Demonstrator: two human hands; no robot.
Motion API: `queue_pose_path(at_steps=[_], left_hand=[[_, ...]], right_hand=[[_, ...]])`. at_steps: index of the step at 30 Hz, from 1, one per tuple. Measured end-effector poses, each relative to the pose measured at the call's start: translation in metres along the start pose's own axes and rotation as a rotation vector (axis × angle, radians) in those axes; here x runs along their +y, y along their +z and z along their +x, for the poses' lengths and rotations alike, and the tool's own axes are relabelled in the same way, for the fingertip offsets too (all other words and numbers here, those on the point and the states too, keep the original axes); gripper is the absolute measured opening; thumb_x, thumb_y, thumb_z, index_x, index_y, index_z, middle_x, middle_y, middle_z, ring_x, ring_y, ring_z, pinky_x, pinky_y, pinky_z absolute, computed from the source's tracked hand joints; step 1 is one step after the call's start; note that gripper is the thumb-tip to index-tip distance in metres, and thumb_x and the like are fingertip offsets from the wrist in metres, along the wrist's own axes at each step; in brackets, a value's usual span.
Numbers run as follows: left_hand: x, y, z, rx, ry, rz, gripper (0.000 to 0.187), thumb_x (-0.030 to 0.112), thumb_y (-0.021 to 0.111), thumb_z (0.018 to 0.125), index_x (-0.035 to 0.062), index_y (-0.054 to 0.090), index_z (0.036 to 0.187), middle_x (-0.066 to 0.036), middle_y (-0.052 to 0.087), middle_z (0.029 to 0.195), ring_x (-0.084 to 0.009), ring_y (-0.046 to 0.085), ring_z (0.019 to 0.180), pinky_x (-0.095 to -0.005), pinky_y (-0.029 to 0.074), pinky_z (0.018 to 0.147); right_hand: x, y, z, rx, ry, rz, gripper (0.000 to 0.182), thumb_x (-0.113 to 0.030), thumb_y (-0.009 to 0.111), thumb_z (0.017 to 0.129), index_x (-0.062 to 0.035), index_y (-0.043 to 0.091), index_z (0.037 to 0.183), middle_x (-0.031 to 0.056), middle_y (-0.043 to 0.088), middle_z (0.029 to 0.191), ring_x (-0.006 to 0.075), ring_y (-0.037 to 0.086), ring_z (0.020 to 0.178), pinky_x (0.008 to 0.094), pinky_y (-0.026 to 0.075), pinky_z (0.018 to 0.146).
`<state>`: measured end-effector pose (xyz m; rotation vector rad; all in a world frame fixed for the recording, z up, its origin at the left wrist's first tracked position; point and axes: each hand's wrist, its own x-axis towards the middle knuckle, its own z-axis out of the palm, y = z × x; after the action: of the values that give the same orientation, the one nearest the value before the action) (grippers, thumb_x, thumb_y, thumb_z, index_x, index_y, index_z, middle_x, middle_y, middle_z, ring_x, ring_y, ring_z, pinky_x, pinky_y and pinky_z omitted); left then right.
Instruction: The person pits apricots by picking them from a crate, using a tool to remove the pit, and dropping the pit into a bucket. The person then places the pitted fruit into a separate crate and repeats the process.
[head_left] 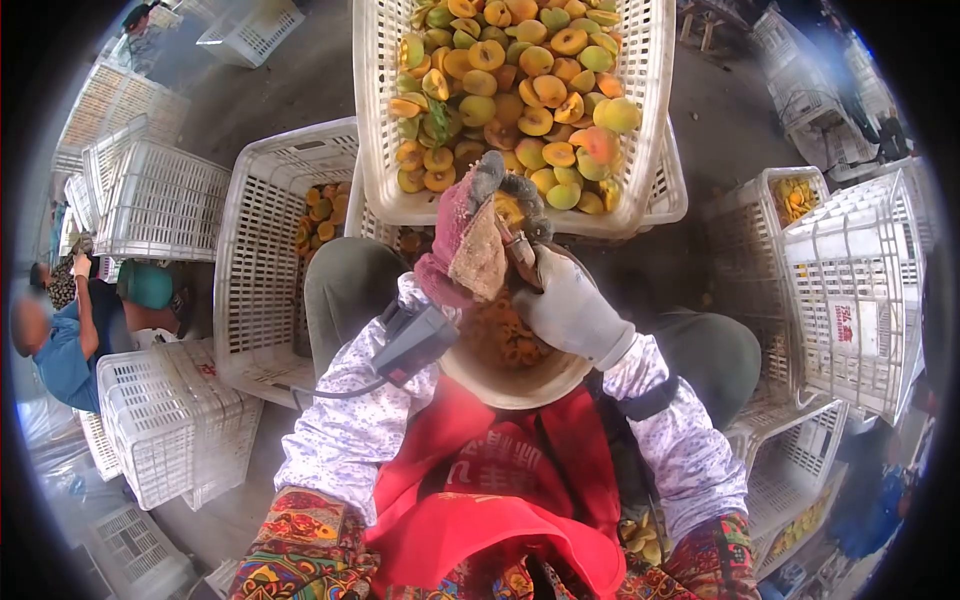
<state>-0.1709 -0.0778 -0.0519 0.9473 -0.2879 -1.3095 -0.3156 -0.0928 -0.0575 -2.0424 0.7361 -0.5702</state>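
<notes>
My left hand [462,235], in a worn pink and grey glove with a tan patch, is closed around a yellow apricot [509,211]. In a white glove, my right hand [580,308] grips a small metal-ended tool [521,251], its tip against or very near the fruit; exact contact is hard to see. Below both hands, between my knees, stands a pale bucket [520,398] with orange-brown pieces [508,335] at its bottom, perhaps pits. Just beyond my hands, a white plastic crate [375,150] holds many apricots [540,120], plenty of them halved.
To the left, another white crate [245,260] contains some apricot halves [322,212]. Stacked crates [160,420] stand farther left, near a seated person in blue [70,345]. More crates [850,290] are stacked at right. A dark device [415,345] is strapped to my left wrist.
</notes>
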Motion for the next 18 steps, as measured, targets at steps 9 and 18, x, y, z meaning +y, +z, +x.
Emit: queue_pose_path(at_steps=[9, 18], left_hand=[[0.003, -0.004, -0.003, -0.186, 0.013, -0.168, 0.035, 0.039, 0.056, 0.092, 0.0045, 0.060, 0.093, -0.011, 0.061, 0.075, -0.0289, 0.062, 0.064, -0.0406, 0.054, 0.060], [0.014, 0.000, -0.011, -0.331, -0.043, 0.078, 0.042, 0.040, 0.049, 0.094, 0.0012, 0.059, 0.082, -0.012, 0.061, 0.071, -0.0245, 0.061, 0.063, -0.0344, 0.050, 0.059]], right_hand=[[-0.010, -0.023, 0.011, -0.511, 0.605, 0.526, 0.018, -0.017, 0.054, 0.088, 0.0010, 0.056, 0.087, 0.0090, 0.059, 0.065, 0.0205, 0.058, 0.054, 0.0309, 0.046, 0.049], [-0.005, -0.028, 0.001, -0.668, 0.616, 1.011, 0.011, -0.015, 0.056, 0.089, -0.0041, 0.053, 0.086, -0.0004, 0.051, 0.058, 0.0070, 0.046, 0.044, 0.0236, 0.035, 0.038]])
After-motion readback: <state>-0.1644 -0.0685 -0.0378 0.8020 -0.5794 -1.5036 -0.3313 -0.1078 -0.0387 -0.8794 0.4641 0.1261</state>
